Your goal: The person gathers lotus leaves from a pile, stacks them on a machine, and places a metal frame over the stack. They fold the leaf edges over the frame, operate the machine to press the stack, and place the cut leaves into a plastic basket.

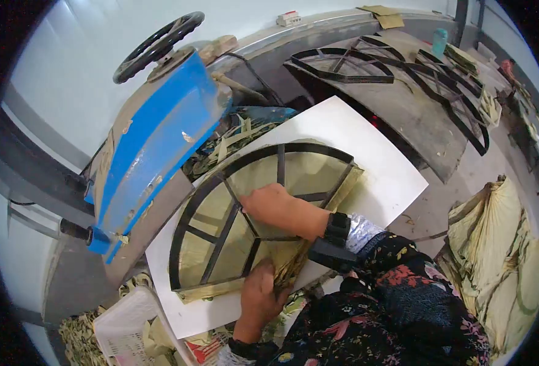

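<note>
A black fan-shaped metal cutting frame (187,235) lies on flattened dried greenish leaves (257,174), over a white board (373,146). My right hand (266,204), with a dark watch on its wrist, reaches across the frame and is closed on an inner bar left of its middle. Its fingertips are partly hidden. My left hand (260,296) is at the near edge, below the point of the frame, its fingers closed on the bunched leaf edges (287,265). Leaf edges stick out past the frame's straight sides.
A blue machine part (159,134) with a black handwheel (159,47) stands at the left. More black frames (342,76) lie on a grey table at the back right. Large dried leaves (489,244) hang at the right. A white plastic basket (126,323) holds leaf scraps at lower left.
</note>
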The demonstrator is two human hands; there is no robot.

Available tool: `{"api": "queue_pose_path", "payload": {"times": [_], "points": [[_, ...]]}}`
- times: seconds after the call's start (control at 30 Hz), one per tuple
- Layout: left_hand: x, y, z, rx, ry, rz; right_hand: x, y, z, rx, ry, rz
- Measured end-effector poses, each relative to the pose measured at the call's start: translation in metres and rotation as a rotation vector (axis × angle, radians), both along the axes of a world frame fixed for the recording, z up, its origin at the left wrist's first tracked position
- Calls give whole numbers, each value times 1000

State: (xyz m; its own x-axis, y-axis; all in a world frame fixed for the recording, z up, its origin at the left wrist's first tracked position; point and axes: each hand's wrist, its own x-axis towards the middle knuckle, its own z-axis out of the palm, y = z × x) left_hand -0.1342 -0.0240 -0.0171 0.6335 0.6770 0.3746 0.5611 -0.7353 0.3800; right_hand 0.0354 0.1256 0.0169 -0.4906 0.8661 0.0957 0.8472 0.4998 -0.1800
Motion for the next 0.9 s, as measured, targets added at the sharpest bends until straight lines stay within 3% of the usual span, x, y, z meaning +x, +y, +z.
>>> {"api": "queue_pose_path", "payload": {"times": [0.27,0.33,0.43,0.5,0.63,0.7,0.8,0.87,0.9], "points": [[2,-6,-3,137,71,85,3,-6,-1,-87,109,-10],[3,-5,1,5,42,73,7,-5,-18,136,118,51],[5,-8,20,-18,63,92,7,-3,-22,174,160,75],[4,-10,14,-37,46,142,6,-8,-13,159,19,27],[-2,-13,5,-70,-11,141,6,-8,-9,24,75,-34],[-11,-17,3,-130,-60,158,11,-9,-12,307,241,149],[-24,-35,1,-197,-129,200,10,-61,19,212,396,262],[-29,-45,-2,-18,-59,264,4,-95,29,107,322,341],[-26,-50,0,-7,-166,315,1,-106,30,30,252,394]]}}
